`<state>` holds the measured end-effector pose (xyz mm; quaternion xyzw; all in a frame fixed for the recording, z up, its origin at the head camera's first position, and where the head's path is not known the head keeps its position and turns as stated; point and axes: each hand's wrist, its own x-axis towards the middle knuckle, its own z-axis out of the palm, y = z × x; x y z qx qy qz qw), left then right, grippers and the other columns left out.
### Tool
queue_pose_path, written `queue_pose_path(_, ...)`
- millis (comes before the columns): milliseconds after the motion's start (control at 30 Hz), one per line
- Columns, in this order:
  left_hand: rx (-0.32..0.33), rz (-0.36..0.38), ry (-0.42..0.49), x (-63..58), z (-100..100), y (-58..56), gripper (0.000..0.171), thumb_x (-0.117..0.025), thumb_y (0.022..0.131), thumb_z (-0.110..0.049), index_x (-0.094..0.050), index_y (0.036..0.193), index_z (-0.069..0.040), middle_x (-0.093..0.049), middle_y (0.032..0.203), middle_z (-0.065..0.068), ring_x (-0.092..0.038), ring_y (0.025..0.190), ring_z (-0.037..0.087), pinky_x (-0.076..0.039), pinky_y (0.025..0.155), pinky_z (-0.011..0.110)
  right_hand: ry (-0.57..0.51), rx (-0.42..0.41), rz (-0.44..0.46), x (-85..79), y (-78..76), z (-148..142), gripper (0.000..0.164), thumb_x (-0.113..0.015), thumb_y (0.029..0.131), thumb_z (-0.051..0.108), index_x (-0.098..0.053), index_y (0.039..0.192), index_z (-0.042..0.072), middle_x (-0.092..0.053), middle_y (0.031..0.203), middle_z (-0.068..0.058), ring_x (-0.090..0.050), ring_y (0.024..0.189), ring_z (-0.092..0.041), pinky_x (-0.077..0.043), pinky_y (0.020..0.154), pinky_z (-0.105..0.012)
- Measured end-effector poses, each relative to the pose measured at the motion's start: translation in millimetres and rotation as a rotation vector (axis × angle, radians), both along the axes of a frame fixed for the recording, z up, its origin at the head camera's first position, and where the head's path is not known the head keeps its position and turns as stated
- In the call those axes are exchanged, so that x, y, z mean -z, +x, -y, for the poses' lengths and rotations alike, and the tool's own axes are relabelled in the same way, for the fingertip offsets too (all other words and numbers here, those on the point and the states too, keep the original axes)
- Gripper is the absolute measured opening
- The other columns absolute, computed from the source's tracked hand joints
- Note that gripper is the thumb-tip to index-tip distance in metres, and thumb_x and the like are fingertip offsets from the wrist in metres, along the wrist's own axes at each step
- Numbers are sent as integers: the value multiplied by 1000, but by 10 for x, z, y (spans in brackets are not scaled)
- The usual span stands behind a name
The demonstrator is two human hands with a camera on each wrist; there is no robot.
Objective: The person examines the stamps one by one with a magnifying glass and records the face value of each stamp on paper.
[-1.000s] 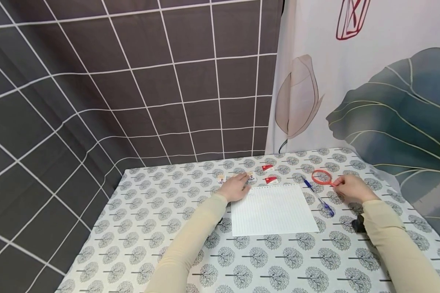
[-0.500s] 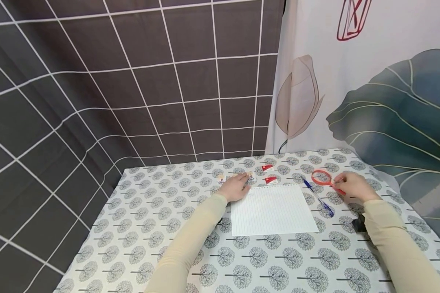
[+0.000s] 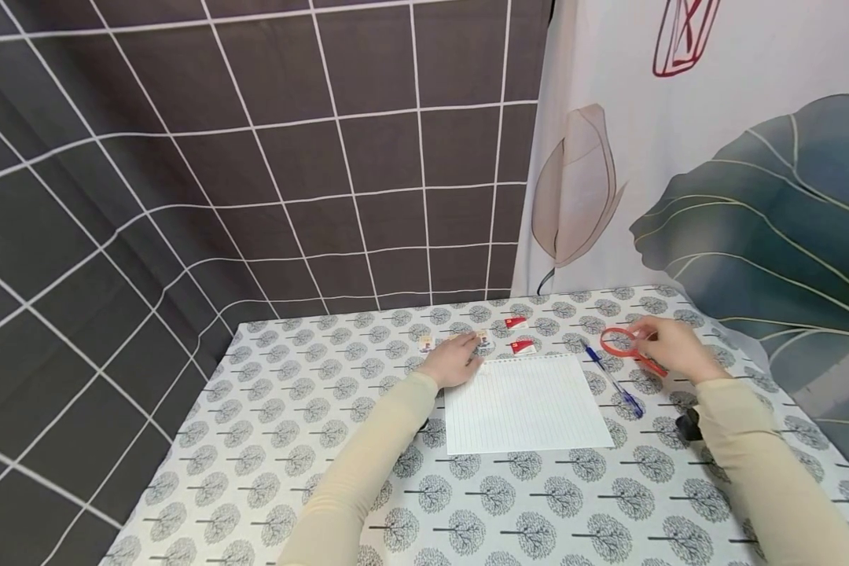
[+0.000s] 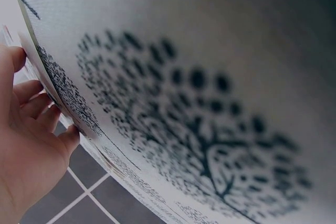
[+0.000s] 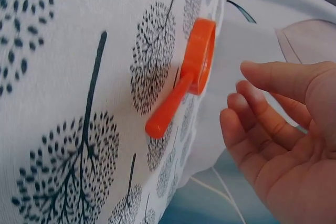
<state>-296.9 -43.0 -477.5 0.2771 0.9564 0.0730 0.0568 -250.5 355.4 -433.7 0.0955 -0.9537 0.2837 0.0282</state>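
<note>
My right hand (image 3: pixel 672 346) hovers over the red-orange magnifying glass (image 3: pixel 652 365), which lies on the table right of the pen. In the right wrist view the loosely bent fingers of that hand (image 5: pixel 294 135) stand apart from the magnifying glass (image 5: pixel 170 106) and hold nothing. My left hand (image 3: pixel 453 360) rests at the upper left corner of a lined sheet of paper (image 3: pixel 527 409). Its fingertips reach a small picture card (image 3: pixel 484 339), partly covered by them. The left wrist view shows this hand (image 4: pixel 31 145) with fingers extended at the tabletop.
A blue pen (image 3: pixel 614 381) lies between paper and magnifying glass. Two small red-and-white pieces (image 3: pixel 523 347) lie behind the paper. Left of them is another small picture card (image 3: pixel 426 343). The tree-print tablecloth (image 3: pixel 269 456) ends at a dark grid curtain (image 3: pixel 368 157).
My right hand has let go of the magnifying glass handle and shifted up and left over it. The magnifying glass now lies with its whole handle showing. My left hand has stayed in place.
</note>
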Motion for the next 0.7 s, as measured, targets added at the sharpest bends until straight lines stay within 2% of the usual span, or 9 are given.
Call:
queue_pose_path(200, -5, 4, 1, -2, -2, 5, 56, -37, 109, -39, -36, 157, -11, -31, 164, 5, -28, 150, 22, -23, 123, 37, 5, -76, 15, 62, -46, 120, 27, -63, 94, 3, -64, 119, -7, -67, 90, -14, -57, 62, -17, -47, 49, -29)
queue_pose_path(333, -3, 1, -9, -12, -4, 14, 56, -36, 109, -40, -35, 157, -10, -30, 164, 6, -28, 150, 22, -23, 123, 38, -3, -116, 48, 98, -49, 204, 29, -61, 94, 0, -64, 122, -7, -66, 86, -11, -52, 55, -16, -42, 44, -28)
queue_pose_path(500, -6, 5, -1, -33, -7, 25, 56, -37, 109, -39, -36, 157, -10, -31, 164, 6, -28, 150, 22, -23, 123, 38, 11, -177, 31, 170, -86, 259, 26, -63, 92, -4, -65, 118, -5, -67, 91, -13, -58, 64, -15, -47, 53, -29)
queue_pose_path(700, -7, 2, -8, -19, -6, 12, 57, -36, 109, -40, -35, 157, -11, -30, 164, 5, -28, 150, 22, -23, 123, 38, 51, -227, -14, 219, -139, 293, 22, -64, 90, -5, -69, 111, -2, -67, 88, -6, -58, 71, -13, -51, 59, -29)
